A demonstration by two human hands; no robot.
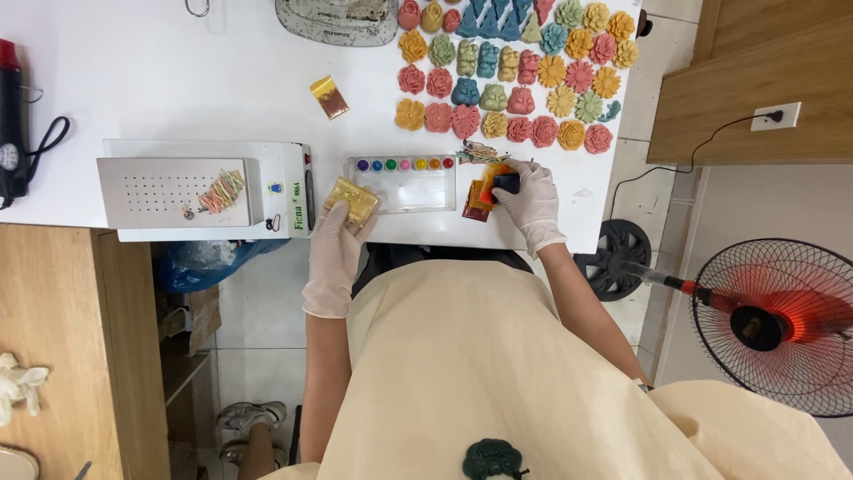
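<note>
Gold-wrapped square packet (353,201), crinkly and shiny, in left hand (333,258) grip; right hand (531,200) grip around black-and-orange tool (498,185).

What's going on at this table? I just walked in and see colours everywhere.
A person in white gloves sits at a white table. The left hand holds a small gold, square piece near the table's edge. The right hand grips a small black object against an orange-red item, beside a clear palette with a row of paint dots. Rows of coloured moulded flowers and figures lie further back, and a white machine stands beside the left hand.
</note>
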